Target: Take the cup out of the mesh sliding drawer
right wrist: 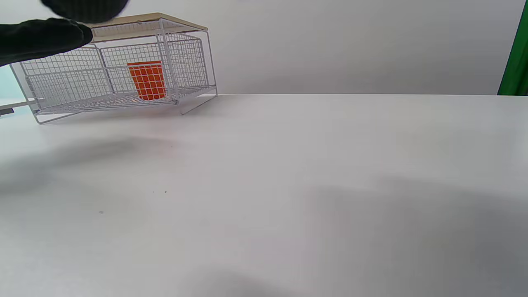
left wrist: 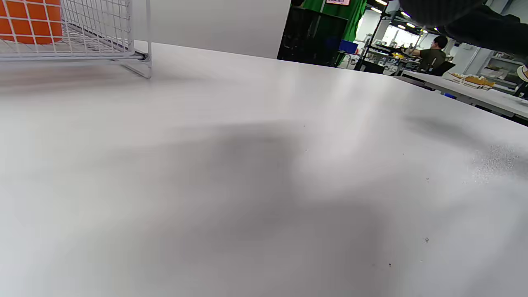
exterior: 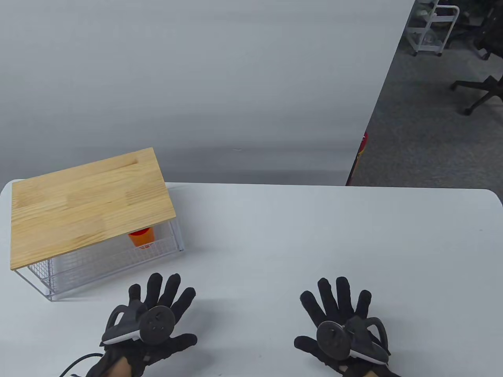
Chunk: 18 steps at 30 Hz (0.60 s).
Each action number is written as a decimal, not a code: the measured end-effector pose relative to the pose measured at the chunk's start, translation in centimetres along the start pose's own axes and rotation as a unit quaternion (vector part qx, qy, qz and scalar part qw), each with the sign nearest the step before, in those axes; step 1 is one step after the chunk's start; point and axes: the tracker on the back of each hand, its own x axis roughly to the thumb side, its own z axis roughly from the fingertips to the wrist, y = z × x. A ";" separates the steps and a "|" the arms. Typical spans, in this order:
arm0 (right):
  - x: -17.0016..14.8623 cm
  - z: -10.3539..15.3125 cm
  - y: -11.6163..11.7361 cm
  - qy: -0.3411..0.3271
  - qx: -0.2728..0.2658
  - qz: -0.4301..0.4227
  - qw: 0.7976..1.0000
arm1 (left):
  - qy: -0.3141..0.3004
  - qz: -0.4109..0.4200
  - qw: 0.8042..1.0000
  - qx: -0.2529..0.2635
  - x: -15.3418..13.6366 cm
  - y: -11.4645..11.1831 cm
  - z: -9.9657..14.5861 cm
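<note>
An orange cup (exterior: 142, 238) stands upright inside the white mesh drawer (exterior: 106, 261), under the wooden top (exterior: 86, 204), near the drawer's right end. The drawer sits pushed in. The cup also shows in the right wrist view (right wrist: 147, 80) and at the corner of the left wrist view (left wrist: 29, 20). My left hand (exterior: 157, 310) lies flat on the table with fingers spread, just in front of the drawer. My right hand (exterior: 342, 318) lies flat with fingers spread, far to the right. Both hands hold nothing.
The white table (exterior: 298, 243) stretches between the drawer and my right hand. A grey partition wall (exterior: 204, 86) stands behind the table. Office chairs (exterior: 483, 82) and a cart (exterior: 432, 27) stand on the floor at far right.
</note>
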 end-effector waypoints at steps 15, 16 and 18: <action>0.1 0.1 -0.1 0.000 -0.004 0.001 1.000 | -0.003 0.000 1.000 0.001 -0.1 0.0 -0.1; 0.1 0.1 -0.1 -0.001 -0.004 0.002 1.000 | -0.002 -0.001 1.000 0.001 -0.1 0.0 -0.1; 0.1 0.1 0.0 -0.001 -0.003 0.001 1.000 | -0.002 0.001 1.000 0.001 -0.1 0.0 -0.1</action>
